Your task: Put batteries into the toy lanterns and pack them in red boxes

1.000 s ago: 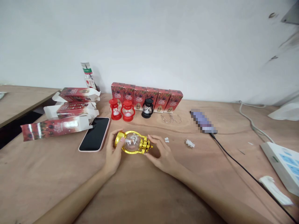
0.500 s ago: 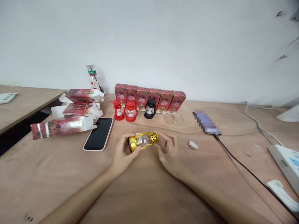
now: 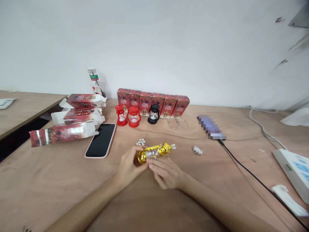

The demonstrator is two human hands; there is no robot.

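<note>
Held the gold lantern just below the centre of the frame, on its side and slightly tilted, top toward the right. Closed the left hand around its base. Had the right hand curled at its near side, fingertips by the clear globe; could not tell from the blur whether pinching anything or only touching.

Judged slipping the likeliest trouble: with the weight hanging out from the base and a shiny surface under the left fingers, risked letting the lantern roll or drop at any sideways push from the right. Risked marking the globe, too, by pressing hard there.

Saw white discs clustered just past the left fingers; could easily scatter them by lowering the lantern or sweeping the knuckles that way. Noted a small white piece at the lantern's tip; could not tell whether touching or merely lying behind, and so risked nudging it. Saw wire hooks right of centre, well apart from both hands, hence hardly likely to snag.
</note>
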